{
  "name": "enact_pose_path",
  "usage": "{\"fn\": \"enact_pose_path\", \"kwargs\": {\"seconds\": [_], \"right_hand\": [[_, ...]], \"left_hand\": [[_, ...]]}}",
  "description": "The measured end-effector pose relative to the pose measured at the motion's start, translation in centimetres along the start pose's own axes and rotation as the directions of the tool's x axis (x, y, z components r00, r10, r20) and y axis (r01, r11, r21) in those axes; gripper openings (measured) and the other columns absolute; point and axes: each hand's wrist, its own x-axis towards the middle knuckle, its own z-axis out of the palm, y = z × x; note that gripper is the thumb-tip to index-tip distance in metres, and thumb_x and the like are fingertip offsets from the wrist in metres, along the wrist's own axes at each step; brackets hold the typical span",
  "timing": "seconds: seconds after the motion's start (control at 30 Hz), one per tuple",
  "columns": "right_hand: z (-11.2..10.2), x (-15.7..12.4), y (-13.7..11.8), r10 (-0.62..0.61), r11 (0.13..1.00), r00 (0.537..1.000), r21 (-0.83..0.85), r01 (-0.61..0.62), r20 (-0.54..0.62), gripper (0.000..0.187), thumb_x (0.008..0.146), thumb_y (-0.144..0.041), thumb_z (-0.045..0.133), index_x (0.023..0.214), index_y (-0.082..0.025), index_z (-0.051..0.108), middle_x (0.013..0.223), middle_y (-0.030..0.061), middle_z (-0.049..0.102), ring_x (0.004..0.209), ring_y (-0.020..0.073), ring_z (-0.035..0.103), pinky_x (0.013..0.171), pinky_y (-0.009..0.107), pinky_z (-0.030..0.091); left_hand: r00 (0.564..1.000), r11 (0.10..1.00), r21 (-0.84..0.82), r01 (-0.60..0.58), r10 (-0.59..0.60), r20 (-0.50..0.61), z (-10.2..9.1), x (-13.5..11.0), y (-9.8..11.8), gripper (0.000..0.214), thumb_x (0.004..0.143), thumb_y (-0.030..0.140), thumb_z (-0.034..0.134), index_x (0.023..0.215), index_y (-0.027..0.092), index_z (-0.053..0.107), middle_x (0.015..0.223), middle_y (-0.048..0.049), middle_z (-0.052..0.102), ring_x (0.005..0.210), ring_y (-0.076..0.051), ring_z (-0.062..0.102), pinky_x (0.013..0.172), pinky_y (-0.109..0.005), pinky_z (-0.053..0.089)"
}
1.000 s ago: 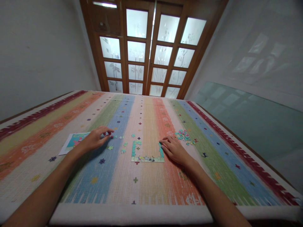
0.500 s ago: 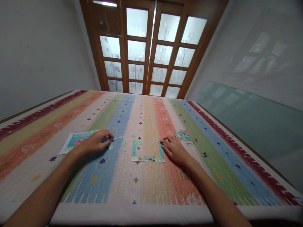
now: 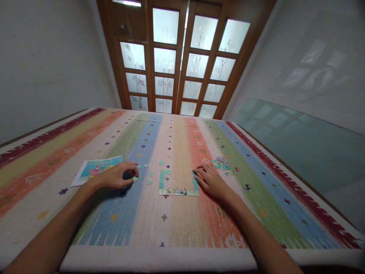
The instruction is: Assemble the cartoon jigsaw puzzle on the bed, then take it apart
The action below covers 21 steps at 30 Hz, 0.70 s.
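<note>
Puzzle frame (image 3: 178, 191) U-shaped, open side away (base crosswise), left hand (image 3: 116, 177) touching piece (image 3: 134, 178)

A single head-worn view looks forward and down across the striped counter (image 3: 182, 232) toward the far doors (image 3: 176, 57). The left hand (image 3: 116, 177) and right hand (image 3: 211, 182) sit fairly near, mid-frame.

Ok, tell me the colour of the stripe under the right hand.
Orange stripe beneath the right hand; head view shows it best.
</note>
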Motion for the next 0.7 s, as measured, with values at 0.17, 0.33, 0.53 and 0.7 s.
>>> {"fn": "enact_pose_path", "kwargs": {"seconds": [0.17, 0.33, 0.53, 0.7], "right_hand": [[-0.1, 0.0, -0.1, 0.014, 1.000, 1.000, 0.017, -0.014, 0.005, 0.024, 0.102, -0.025, 0.049, 0.116, -0.020, 0.068, 0.109, 0.0125, 0.067, 0.101, 0.0277, 0.060, 0.089, 0.044, 0.049], [-0.1, 0.0, -0.1, 0.013, 1.000, 1.000, 0.016, -0.013, 0.005, 0.025, 0.103, -0.025, 0.048, 0.117, -0.019, 0.068, 0.109, 0.0132, 0.067, 0.100, 0.0278, 0.060, 0.089, 0.044, 0.049], [-0.1, 0.0, -0.1, 0.011, 1.000, 1.000, 0.017, -0.011, -0.003, 0.024, 0.102, -0.024, 0.049, 0.116, -0.020, 0.068, 0.109, 0.0126, 0.067, 0.100, 0.0277, 0.061, 0.089, 0.044, 0.049], [-0.1, 0.0, -0.1, 0.014, 1.000, 1.000, 0.021, -0.014, -0.001, 0.025, 0.102, -0.025, 0.049, 0.117, -0.021, 0.068, 0.110, 0.0127, 0.067, 0.100, 0.0275, 0.061, 0.089, 0.044, 0.049]], "left_hand": [[0.998, 0.998, -0.036, -0.056, 0.056, -0.012, 0.5, 0.5, 1.5, 0.024, 0.083, 0.029, 0.049, 0.094, 0.018, 0.066, 0.092, -0.0067, 0.064, 0.086, -0.023, 0.060, 0.082, -0.036, 0.047], [0.994, 0.996, -0.005, -0.088, 0.088, -0.062, 1.0, 0.7, 2.1, 0.023, 0.081, 0.031, 0.053, 0.097, 0.019, 0.064, 0.096, -0.0056, 0.064, 0.086, -0.023, 0.060, 0.082, -0.034, 0.048], [0.996, 0.998, 0.020, -0.061, 0.062, -0.062, 1.3, 0.8, 2.1, 0.022, 0.085, 0.034, 0.053, 0.096, 0.018, 0.065, 0.091, -0.0057, 0.065, 0.081, -0.022, 0.061, 0.079, -0.034, 0.048], [0.997, 0.997, -0.052, -0.060, 0.057, -0.060, 1.3, 0.8, 1.9, 0.023, 0.087, 0.028, 0.051, 0.102, 0.019, 0.066, 0.096, -0.0068, 0.069, 0.085, -0.022, 0.063, 0.081, -0.034, 0.050]]}}
